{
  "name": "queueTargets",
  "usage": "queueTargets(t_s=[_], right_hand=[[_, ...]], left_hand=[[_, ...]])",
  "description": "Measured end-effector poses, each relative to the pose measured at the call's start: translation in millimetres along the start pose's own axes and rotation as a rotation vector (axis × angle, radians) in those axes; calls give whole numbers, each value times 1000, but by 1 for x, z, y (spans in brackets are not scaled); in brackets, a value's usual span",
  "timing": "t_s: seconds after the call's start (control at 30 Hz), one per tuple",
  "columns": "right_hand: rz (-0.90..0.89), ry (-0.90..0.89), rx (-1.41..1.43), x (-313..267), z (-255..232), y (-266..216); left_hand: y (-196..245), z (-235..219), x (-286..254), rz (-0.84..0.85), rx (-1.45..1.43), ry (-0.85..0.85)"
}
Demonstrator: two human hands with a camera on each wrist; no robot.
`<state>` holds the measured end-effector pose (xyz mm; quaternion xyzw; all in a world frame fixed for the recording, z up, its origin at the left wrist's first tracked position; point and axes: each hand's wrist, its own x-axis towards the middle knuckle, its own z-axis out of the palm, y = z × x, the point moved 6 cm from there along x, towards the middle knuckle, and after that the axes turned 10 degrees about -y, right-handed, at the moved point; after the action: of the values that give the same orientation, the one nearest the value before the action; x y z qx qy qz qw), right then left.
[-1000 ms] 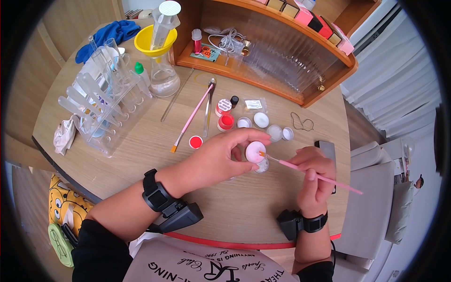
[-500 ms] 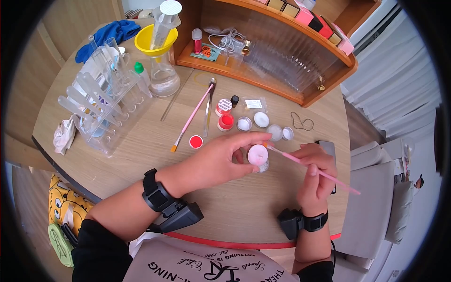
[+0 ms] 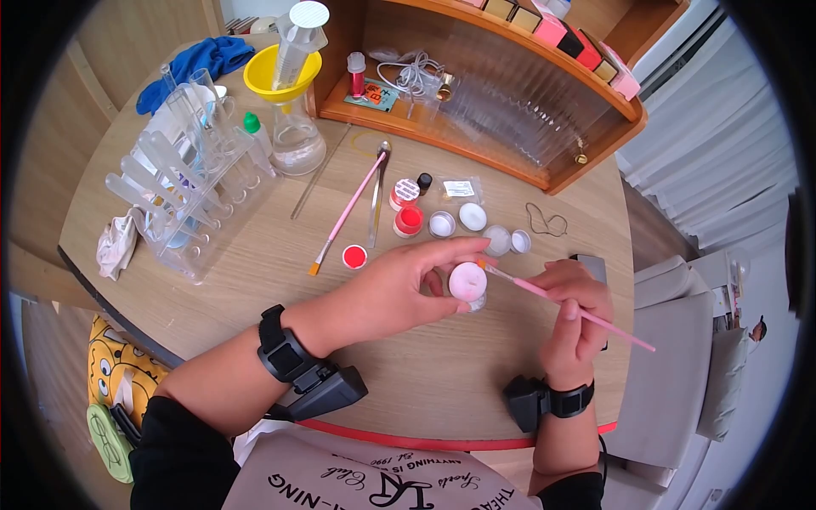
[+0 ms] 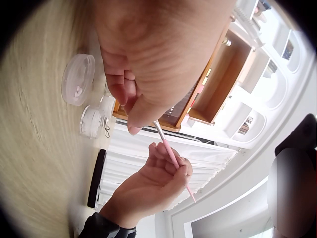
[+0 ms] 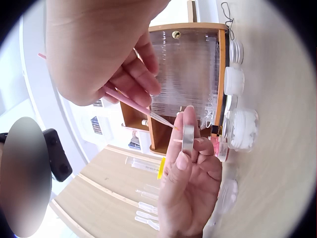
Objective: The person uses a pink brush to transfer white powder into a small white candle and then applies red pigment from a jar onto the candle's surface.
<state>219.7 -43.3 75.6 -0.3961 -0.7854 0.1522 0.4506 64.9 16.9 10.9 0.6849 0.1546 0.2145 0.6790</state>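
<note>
In the head view my left hand (image 3: 395, 280) pinches a tealight candle (image 3: 467, 281) between thumb and fingers. Its pale pink top faces up toward the head camera; the silver side of its cup (image 5: 187, 140) and a short wick show in the right wrist view. My right hand (image 3: 574, 310) grips a pink-handled paintbrush (image 3: 534, 288). The brush's orange bristles (image 3: 482, 264) are right at the candle's upper right rim, close to my left fingertips. Below the candle, partly hidden by it, a small clear jar (image 3: 478, 303) stands on the table.
Small white jars (image 3: 442, 223), an open red pot (image 3: 409, 221) and a red-filled lid (image 3: 354, 257) lie beyond my hands. A second paintbrush (image 3: 344, 212) is left of them. Farther back stand a test tube rack (image 3: 200, 217), a flask (image 3: 297, 144) with yellow funnel, and a wooden cabinet (image 3: 552, 174).
The brush tip has gone from the middle of the candle's top to its upper right rim. The candle has shifted slightly right in my left hand. Little differs from half a second ago.
</note>
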Motion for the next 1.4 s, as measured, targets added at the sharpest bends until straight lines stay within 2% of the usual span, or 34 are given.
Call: queueTargets(t_s=[0.23,0.33,0.4,0.57,0.63,0.8,0.87,1.0,1.1,1.2,1.27,1.4], right_hand=[[-43,-128,106,4,13,-4],[-40,-111,73,3,13,-2],[6,-22,61,1,5,3],[0,49,54,-2,-4,0],[-36,-49,103,1,5,-2],[-33,-118,47,4,12,-2],[16,-23,10,2,5,1],[26,44,34,-1,-3,0],[8,-56,103,4,5,-4],[-37,-126,23,5,12,-3],[25,-27,47,1,6,3],[4,42,-1,0,-3,0]], left_hand=[[0,1,0,12,26,-11],[-1,2,0,9,21,-27],[0,2,0,6,13,-25],[0,0,-1,-13,8,-1],[-2,0,0,10,-9,-5],[1,2,0,4,6,-23],[0,2,0,-1,-5,-28],[0,1,0,1,-12,-10],[-1,1,0,9,-13,-11],[0,1,0,2,0,-16],[0,2,0,-1,4,-15],[-1,1,0,17,-7,-12]])
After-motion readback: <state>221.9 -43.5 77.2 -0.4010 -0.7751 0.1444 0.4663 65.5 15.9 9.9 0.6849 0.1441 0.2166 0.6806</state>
